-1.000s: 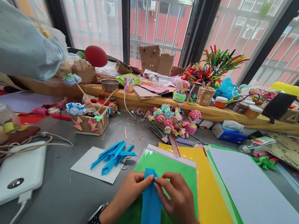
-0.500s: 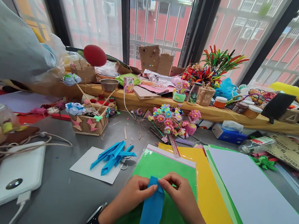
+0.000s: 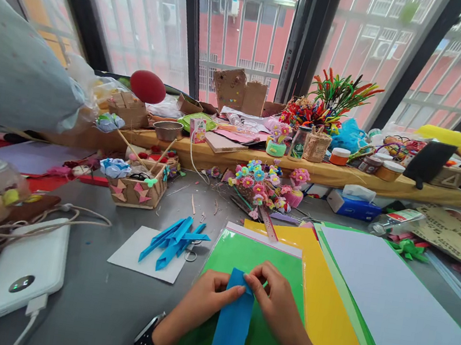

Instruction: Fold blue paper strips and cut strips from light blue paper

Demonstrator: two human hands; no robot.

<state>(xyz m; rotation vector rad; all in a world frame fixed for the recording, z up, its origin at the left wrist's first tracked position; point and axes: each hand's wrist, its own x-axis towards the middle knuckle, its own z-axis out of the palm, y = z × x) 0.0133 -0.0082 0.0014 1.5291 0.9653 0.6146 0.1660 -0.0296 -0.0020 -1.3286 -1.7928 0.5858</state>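
A strip of blue paper [image 3: 231, 330] hangs lengthwise between my hands, over a green paper pack in a clear sleeve [image 3: 261, 254]. My left hand [image 3: 210, 297] pinches its left side near the top, thumb flat on the front. With thumb and forefinger, my right hand [image 3: 273, 290] grips the top right corner, where the paper looks folded over. Several folded blue paper pieces [image 3: 176, 240] lie in a pile on a white card [image 3: 134, 250] to the left. Fingers behind the strip are hidden.
Yellow paper [image 3: 334, 317] and a large white sheet [image 3: 408, 294] lie to the right. At left are a white power bank [image 3: 25, 268] with a cable and a cardboard basket [image 3: 139, 193]. Behind stand crocheted flowers [image 3: 259, 183], a ruler [image 3: 268, 225] and a tissue pack [image 3: 354, 204].
The blue strip has tilted slightly, its lower end shifting left and its top rising a little. My right hand has moved slightly, still pinching the top corner.
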